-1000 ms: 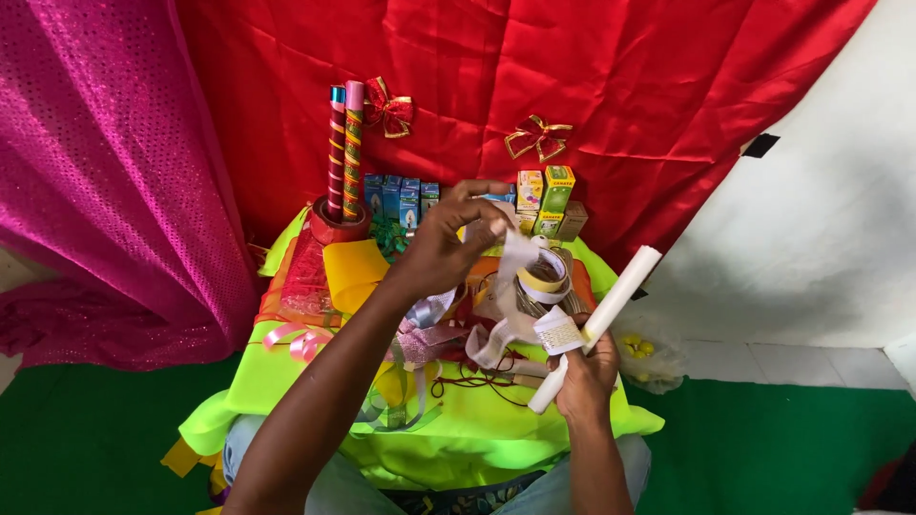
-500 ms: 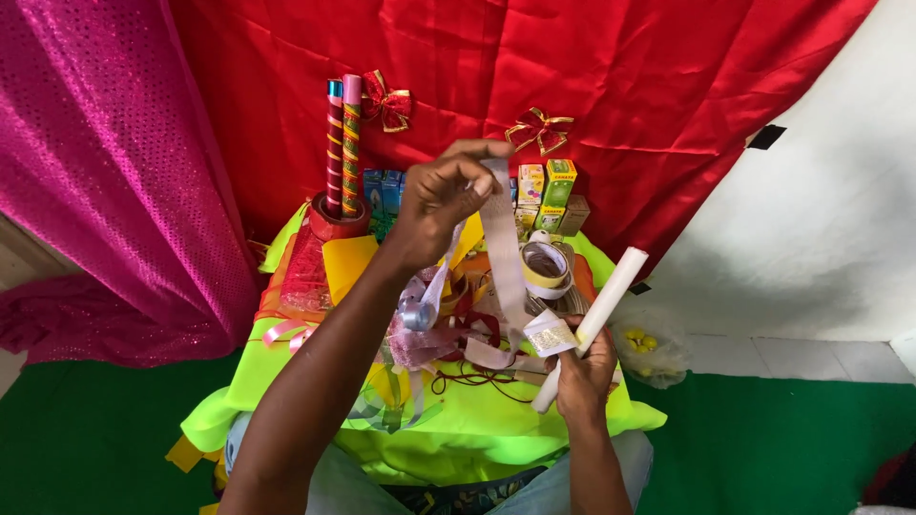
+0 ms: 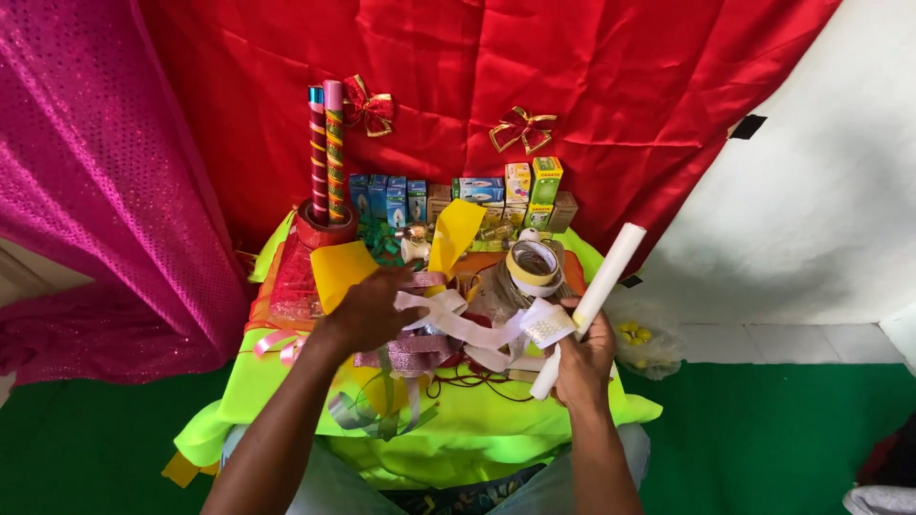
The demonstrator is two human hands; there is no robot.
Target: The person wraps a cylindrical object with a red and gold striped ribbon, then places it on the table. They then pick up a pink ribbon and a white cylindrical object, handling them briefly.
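Head view, near to far from the green table [image 3: 286, 381]: right hand [image 3: 584, 358] clamped on white roll [image 3: 593, 303] at the near right edge; left hand [image 3: 367, 310] pinching white ribbon [image 3: 477, 334] over the middle, strung across to the roll. Behind: tape rolls [image 3: 532, 265], small boxes [image 3: 477, 191], red cloth [image 3: 496, 86].

We saw a white ribbon [image 3: 458, 324] stretched nearly level above the lime-green cloth, its right end folded into a small lacy tab. A white paper roll [image 3: 593, 305] stood tilted, upper end leaning right, touching that tab.
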